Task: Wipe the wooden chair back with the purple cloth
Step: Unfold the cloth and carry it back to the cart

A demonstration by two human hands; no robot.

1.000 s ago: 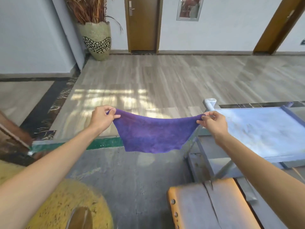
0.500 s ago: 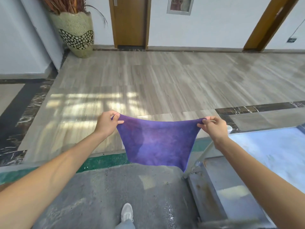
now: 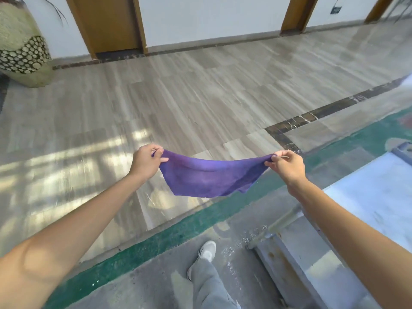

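The purple cloth [image 3: 207, 178] hangs spread in the air in front of me, above the floor. My left hand [image 3: 146, 161] pinches its left corner. My right hand [image 3: 286, 167] pinches its right corner. The cloth sags between the two hands and its lower edge hangs free. No wooden chair back shows in this view.
A pale blue-white table top [image 3: 374, 197] on a grey metal frame [image 3: 287, 266] stands at the lower right. My leg and white shoe [image 3: 207, 250] are on grey concrete below. A green strip [image 3: 169, 233] borders the tiled floor. A large patterned vase [image 3: 22, 47] stands far left, a wooden door [image 3: 109, 23] behind.
The view has swung right and down: the wooden seat and yellow object at the bottom are gone, and my foot has come into view. Both hands keep holding the cloth stretched out.
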